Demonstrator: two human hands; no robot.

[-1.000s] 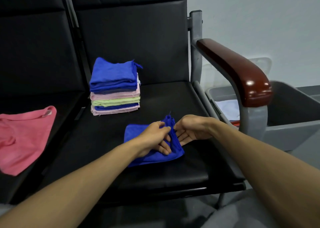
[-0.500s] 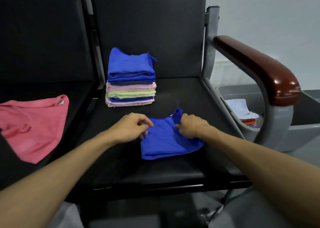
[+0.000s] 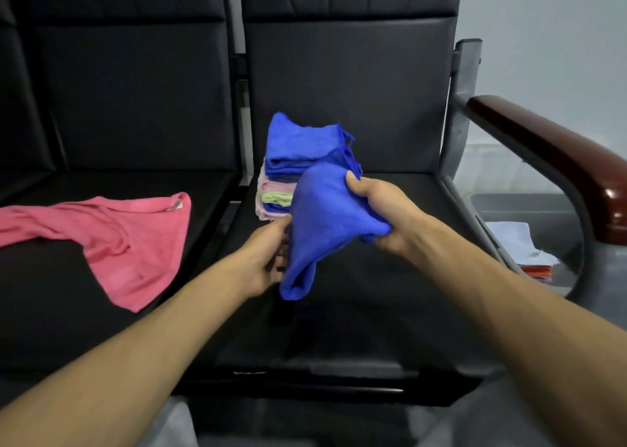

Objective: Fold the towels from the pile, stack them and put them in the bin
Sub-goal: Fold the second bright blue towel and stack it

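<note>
A folded blue towel [image 3: 320, 219] hangs in the air above the black seat [image 3: 373, 311], sagging at its lower left corner. My right hand [image 3: 380, 212] grips its right side, thumb on top. My left hand [image 3: 268, 256] holds its left edge, fingers hidden behind the cloth. Behind it, at the back of the seat, stands a stack of folded towels [image 3: 298, 155], blue on top with pink and green below. An unfolded pink towel [image 3: 112, 236] lies spread on the left seat. The grey bin [image 3: 519, 205] sits to the right, below the armrest.
A dark red armrest [image 3: 556, 165] on a grey metal frame [image 3: 464, 107] stands between the seat and the bin. Inside the bin lie folded towels [image 3: 522, 246], light blue on top and orange below. The chair backs rise behind.
The blue towel lay on the seat under both hands; now both hands have lifted it off the seat toward the stack. The view has shifted right.
</note>
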